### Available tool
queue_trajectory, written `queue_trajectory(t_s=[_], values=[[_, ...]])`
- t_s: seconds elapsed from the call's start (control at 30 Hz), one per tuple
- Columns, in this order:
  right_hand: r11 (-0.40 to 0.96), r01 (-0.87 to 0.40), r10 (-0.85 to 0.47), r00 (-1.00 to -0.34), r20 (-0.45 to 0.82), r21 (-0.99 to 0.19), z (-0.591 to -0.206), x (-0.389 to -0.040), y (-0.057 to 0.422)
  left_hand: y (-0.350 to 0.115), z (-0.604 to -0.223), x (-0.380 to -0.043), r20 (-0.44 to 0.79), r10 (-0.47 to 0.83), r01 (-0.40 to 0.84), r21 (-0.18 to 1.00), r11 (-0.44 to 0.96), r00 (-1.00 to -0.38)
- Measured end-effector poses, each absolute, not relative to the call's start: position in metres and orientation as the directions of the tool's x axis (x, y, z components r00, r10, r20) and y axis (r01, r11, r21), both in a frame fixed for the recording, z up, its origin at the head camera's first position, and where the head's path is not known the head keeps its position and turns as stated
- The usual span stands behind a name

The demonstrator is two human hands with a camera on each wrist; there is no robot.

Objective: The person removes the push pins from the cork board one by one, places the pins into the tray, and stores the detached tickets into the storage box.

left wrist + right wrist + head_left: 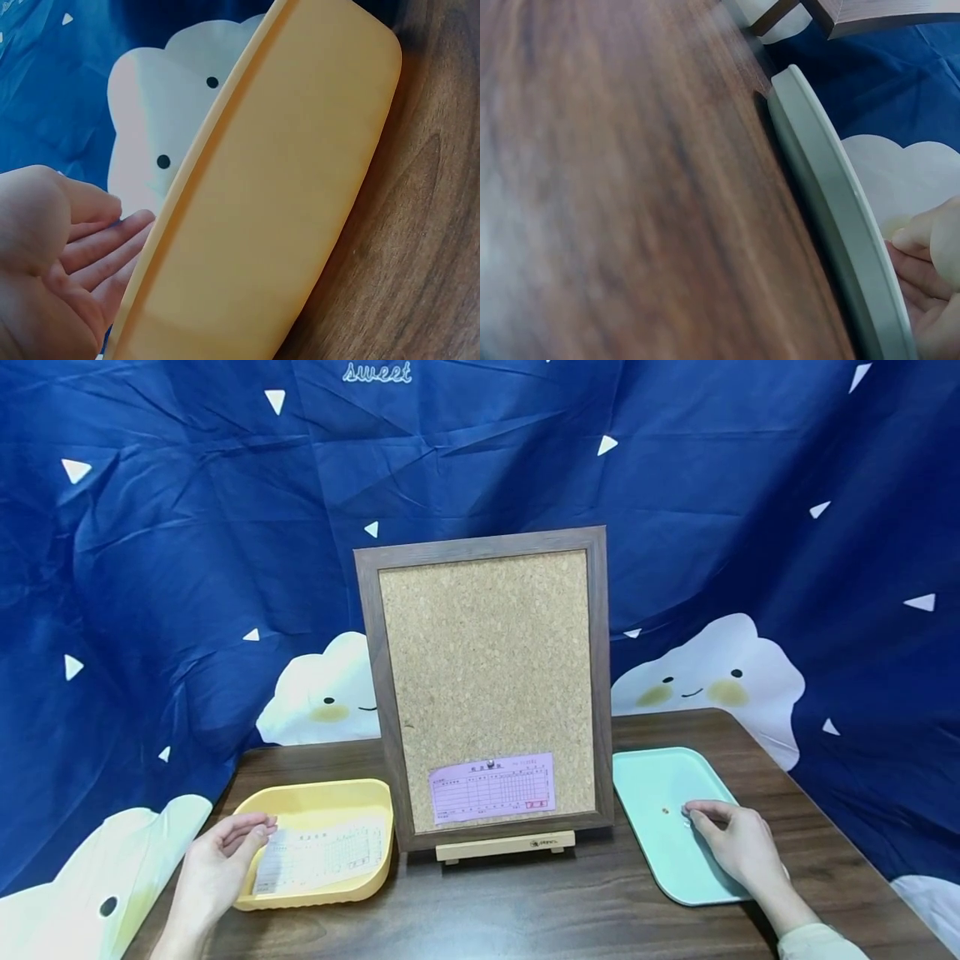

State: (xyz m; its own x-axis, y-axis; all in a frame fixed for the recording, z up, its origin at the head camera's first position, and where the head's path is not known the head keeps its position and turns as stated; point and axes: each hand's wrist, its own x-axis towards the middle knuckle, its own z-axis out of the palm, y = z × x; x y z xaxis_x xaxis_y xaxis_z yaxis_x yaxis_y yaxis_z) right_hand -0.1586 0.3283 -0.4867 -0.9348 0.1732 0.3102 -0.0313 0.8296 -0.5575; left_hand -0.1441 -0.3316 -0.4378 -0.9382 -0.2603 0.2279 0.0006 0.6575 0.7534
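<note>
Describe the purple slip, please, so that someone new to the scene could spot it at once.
Find the tall framed cork board standing on the wooden table. Near its bottom edge, a small pin holds a printed purple slip. It is the only paper on the board, and its colour sets it apart from the whitish slip in the yellow tray.

Makeshift tabletop set; can't tell if home or office. Creased dark-blue cloth backdrop (480, 468) hangs before me across upper frame, printed with small white triangles (275, 400) and smiling white clouds (701, 670); pale "sweet" lettering (377, 372) upper left-of-centre. My dark-brown wood-grain table (525, 902) spans bottom; brown-framed rectangular cork board (487, 652) stands mid-frame.
</note>
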Motion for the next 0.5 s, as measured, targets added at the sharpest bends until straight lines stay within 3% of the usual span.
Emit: queue_trajectory(t_s=[0.2, 0.5], values=[[0.815, -0.021, 0.172, -0.946, 0.276, -0.579, -0.486, -0.157, 0.328, -0.333, -0.437, -0.141, 0.271, -0.258, 0.053, 0.777, 0.627, -0.927], [0.787, -0.079, 0.202, -0.905, 0.375, -0.612, -0.466, -0.16, 0.325, -0.317, -0.423, -0.14, 0.341, -0.146, 0.213, 0.813, 0.542, -0.929]])
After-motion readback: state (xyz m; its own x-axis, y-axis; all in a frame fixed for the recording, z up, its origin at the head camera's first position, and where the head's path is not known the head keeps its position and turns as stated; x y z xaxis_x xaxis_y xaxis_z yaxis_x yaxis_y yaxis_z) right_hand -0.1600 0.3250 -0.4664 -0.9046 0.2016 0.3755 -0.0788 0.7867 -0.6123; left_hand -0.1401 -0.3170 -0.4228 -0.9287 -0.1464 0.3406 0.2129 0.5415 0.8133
